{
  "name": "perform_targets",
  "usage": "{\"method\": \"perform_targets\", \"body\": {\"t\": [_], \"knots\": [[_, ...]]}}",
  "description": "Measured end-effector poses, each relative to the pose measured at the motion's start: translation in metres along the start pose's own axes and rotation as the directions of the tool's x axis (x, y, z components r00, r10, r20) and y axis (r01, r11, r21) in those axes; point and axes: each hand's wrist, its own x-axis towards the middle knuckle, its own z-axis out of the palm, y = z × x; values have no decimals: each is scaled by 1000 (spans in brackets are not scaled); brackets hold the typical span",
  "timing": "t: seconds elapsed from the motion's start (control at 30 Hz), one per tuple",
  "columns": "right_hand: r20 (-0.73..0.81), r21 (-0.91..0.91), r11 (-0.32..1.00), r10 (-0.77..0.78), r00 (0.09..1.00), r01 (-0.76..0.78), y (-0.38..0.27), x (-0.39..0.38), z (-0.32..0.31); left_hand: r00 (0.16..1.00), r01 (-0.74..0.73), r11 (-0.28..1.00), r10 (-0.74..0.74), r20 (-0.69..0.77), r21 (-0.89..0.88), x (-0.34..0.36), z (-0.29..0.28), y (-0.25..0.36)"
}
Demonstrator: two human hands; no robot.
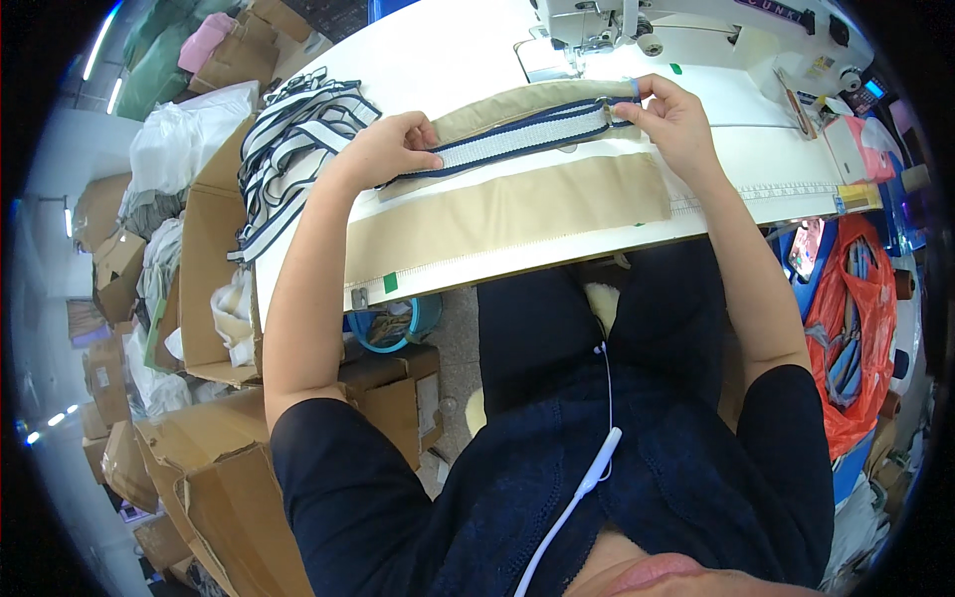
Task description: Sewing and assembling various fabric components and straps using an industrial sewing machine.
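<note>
My left hand (403, 149) pinches a white woven strap with navy edges (517, 138) near its left end, over a beige fabric strip (527, 96). My right hand (662, 119) grips the right end of the same strap and fabric, by a small metal piece at the strap. A second, flat beige fabric strip (507, 214) lies below them on the white table (756, 199). A heap of similar striped straps (293, 149) lies left of my left hand. A white sewing machine (587, 30) stands just behind the held pieces.
Open cardboard boxes (219, 468) and white bags (189, 129) crowd the left side. A blue round bin (418, 323) sits under the table's front edge. At the right are an orange plastic bag (826, 378), a phone (806, 249) and a pink box (851, 144).
</note>
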Motion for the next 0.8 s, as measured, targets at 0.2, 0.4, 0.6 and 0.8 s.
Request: {"method": "perform_targets", "body": {"t": [0.2,0.4,0.6,0.8], "knots": [[-2,-36,999,9,1000,-9,-1,-2,0,995,94,991,-91,-27,94,-5,5,23],[0,-55,998,22,1000,-22,-6,-3,0,999,26,975,-21,-26,219,-11,8,34],[4,-76,997,29,1000,-29,-6,-3,0,986,135,954,-155,55,267,-10,6,40],[-8,-93,995,40,999,-40,-5,-3,1,984,113,979,-134,119,168,-8,6,35]]}}
